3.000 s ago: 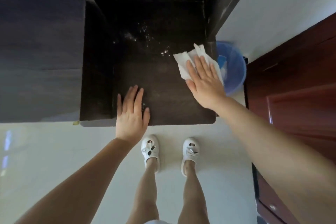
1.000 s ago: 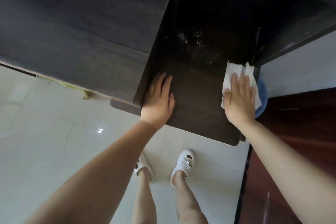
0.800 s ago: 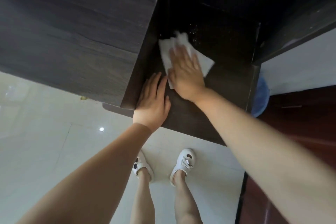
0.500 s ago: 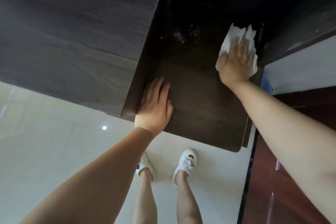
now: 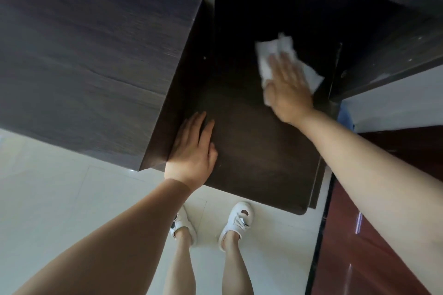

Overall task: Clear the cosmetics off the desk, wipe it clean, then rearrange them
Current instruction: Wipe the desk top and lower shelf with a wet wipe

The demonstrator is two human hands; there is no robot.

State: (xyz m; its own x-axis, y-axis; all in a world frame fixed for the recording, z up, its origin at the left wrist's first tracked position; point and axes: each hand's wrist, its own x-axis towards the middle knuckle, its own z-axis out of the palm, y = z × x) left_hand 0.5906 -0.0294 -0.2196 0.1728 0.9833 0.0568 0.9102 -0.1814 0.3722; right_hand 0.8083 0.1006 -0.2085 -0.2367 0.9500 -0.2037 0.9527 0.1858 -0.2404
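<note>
Floor (image 5: 60,199) of pale tile lay nearest, with two white shoes (image 5: 236,219) planted just short of the worktop's front edge. The worktop (image 5: 259,151) was a dark wood slab with a rounded near-right corner, hemmed in on the left by a tall dark cabinet side (image 5: 96,55) and at the far right by another dark panel (image 5: 383,31); a reddish-brown door (image 5: 383,223) stood just past its right edge. Bare surface stretched between the two hands. The left hand (image 5: 194,151) lay flat near the front left, its grip released, fingers spread on the wood. Farther back, the right hand (image 5: 287,88) pressed palm-down on a white tissue (image 5: 271,55), grip open and flat rather than clenched. The tissue was crumpled and blurred, spreading out beyond the fingertips and to the right of the hand, near the worktop's right rear edge.
</note>
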